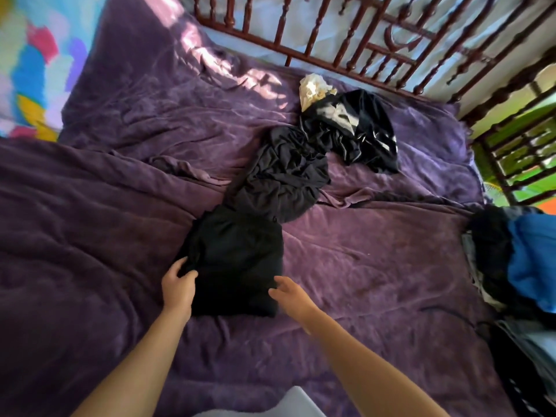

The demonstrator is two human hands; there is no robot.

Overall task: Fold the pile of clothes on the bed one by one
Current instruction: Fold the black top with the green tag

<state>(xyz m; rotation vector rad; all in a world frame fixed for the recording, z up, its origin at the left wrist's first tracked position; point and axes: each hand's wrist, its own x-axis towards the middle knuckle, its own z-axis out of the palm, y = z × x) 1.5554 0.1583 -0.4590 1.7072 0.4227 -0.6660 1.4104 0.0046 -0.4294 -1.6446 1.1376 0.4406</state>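
Entering from 6 o'clock: two bare forearms, extended forward and converging on a folded black garment (237,257) lying on the bed (376,266), at about 7 o'clock of centre. At the garment's 8 o'clock edge, the left hand (179,285), wrist straight, back of the hand upward. At its 4 o'clock corner, the right hand (290,293), turned slightly inward and somewhat blurred.

Cut off by the frame: elbows and upper arms; a pale grey object (288,404) at 6 o'clock, too little shown to identify; a heap of blue and dark fabric (529,260) at 3 o'clock. Palms of both hands hidden. Folds within the black garment hard to read in the dark cloth.

Left hand: fingers curled over the garment's edge, thumb on top, pinching the cloth. Right hand: fingers loosely spread, holding nothing, tips at the garment's edge; contact uncertain.

Unfolded clothes at 12 to 1 o'clock of the folded garment, toward the wooden headboard (331,34): a crumpled dark grey garment (282,173) touching its far edge, then a black garment with white stripes (370,127), then a cream cloth (314,88).
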